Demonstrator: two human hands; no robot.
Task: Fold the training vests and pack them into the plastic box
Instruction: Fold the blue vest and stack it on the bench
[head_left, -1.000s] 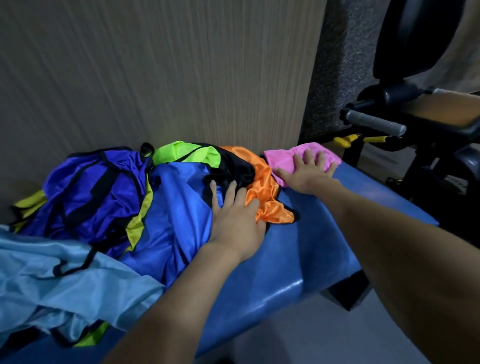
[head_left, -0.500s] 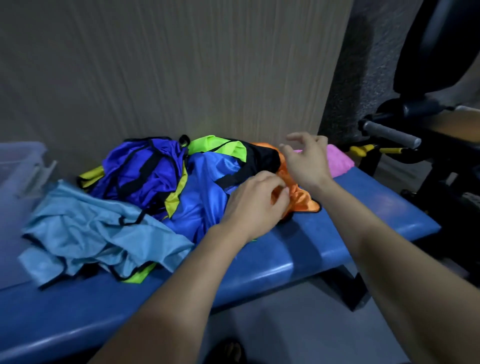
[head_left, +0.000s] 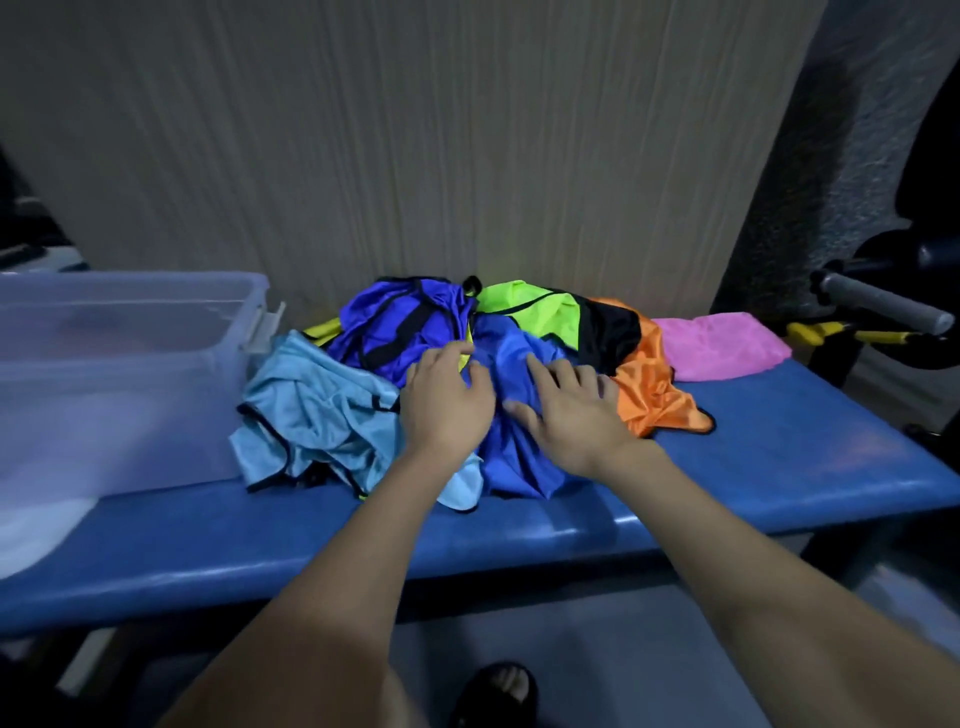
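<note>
A heap of training vests lies on a blue padded bench (head_left: 779, 457): a light blue vest (head_left: 311, 410) at the left, a dark blue vest with black trim (head_left: 395, 322) behind, a royal blue vest (head_left: 514, 452) in the middle, a neon green vest (head_left: 540, 306), an orange vest (head_left: 649, 395) and a pink vest (head_left: 717, 345) at the right. My left hand (head_left: 447, 400) and my right hand (head_left: 566, 410) rest side by side on the royal blue vest, fingers spread, gripping nothing. The clear plastic box (head_left: 130, 322) stands at the bench's left end.
A wood-grain wall panel rises right behind the bench. Black gym equipment with a grey padded bar (head_left: 878, 304) and yellow handles (head_left: 841, 332) stands at the right. A sandalled foot (head_left: 498, 691) shows on the grey floor below.
The view has swung left, bringing the plastic box into sight. Both hands moved left from the orange and pink vests onto the royal blue vest, and the left hand's pinch has opened.
</note>
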